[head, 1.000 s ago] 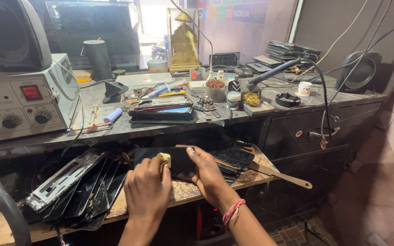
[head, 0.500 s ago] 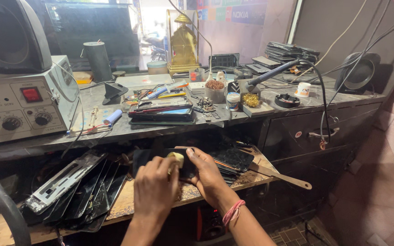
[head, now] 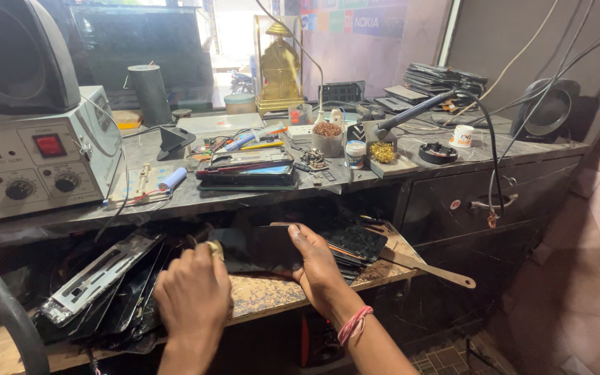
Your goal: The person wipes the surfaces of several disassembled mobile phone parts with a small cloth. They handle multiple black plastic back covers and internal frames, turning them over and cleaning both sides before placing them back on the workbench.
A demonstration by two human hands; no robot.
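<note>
While right hand (head: 319, 267) pins black panel (head: 262, 246), left hand (head: 192, 295) alongside.

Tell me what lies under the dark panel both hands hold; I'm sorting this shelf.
Under the dark panel shows the worn wooden shelf; the right hand and panel hide the rest.
</note>
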